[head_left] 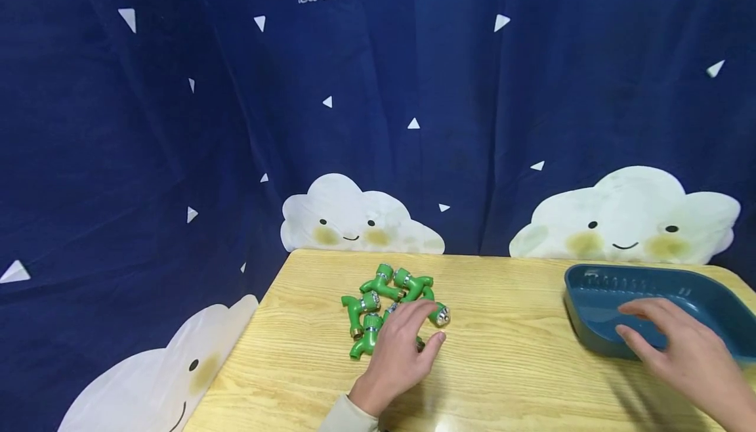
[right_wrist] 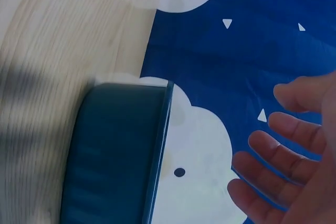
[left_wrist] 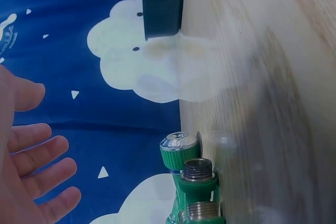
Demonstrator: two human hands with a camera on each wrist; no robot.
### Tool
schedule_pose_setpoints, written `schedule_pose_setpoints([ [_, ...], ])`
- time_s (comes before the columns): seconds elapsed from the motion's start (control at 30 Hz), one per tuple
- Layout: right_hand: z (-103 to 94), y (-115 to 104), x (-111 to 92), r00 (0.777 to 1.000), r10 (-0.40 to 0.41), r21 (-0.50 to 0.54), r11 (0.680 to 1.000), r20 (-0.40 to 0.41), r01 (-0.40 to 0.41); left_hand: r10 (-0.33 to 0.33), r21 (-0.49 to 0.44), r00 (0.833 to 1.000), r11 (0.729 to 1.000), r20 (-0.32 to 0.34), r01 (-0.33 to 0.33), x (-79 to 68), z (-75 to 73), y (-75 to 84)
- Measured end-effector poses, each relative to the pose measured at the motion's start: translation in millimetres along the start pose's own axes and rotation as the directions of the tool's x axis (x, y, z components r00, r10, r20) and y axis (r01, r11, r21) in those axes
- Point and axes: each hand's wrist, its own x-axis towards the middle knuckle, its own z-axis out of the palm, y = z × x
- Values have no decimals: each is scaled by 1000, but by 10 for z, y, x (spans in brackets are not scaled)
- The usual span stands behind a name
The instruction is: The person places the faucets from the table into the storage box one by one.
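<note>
Several green faucets (head_left: pixel 369 331) with metal threaded ends and knobs lie in a loose cluster left of centre. My left hand (head_left: pixel 401 346) hovers over the near right side of that cluster, hiding part of it, fingers relaxed and holding nothing. In the left wrist view the hand (left_wrist: pixel 39 156) is spread beside the faucets (left_wrist: pixel 194 187), apart from them. On the right, my right hand (head_left: pixel 679 346) is above the near edge of a dark teal basin (head_left: pixel 581 327), thumb and fingers apart and nothing in them. The right wrist view shows the hand (right_wrist: pixel 294 156) clear of the basin's rim (right_wrist: pixel 160 150).
The wooden table (head_left: pixel 502 327) carries the faucets and the basin, with bare wood between them. Behind and to the left hangs a dark blue curtain (head_left: pixel 378 143) with white triangles and smiling clouds.
</note>
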Motion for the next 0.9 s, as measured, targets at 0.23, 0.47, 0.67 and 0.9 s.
schedule_pose_setpoints([
  [0.23, -74, 88, 11, 997, 65, -45, 997, 31, -64, -13, -8, 1000, 1000, 5, 13, -5, -17, 3],
  [0.47, -130, 215, -19, 994, 108, -2, 994, -20, -108, -3, 9, 1000, 1000, 8, 3, -20, -19, -23],
  [0.67, -112, 523, -11, 982, 90, 76, 994, -167, -78, -8, 2, 1000, 1000, 12, 8, -21, -24, -36],
  [0.9, -100, 792, -35, 959, 150, 84, 988, -242, -133, -40, 8, 999, 999, 35, 39, -69, -57, -56],
])
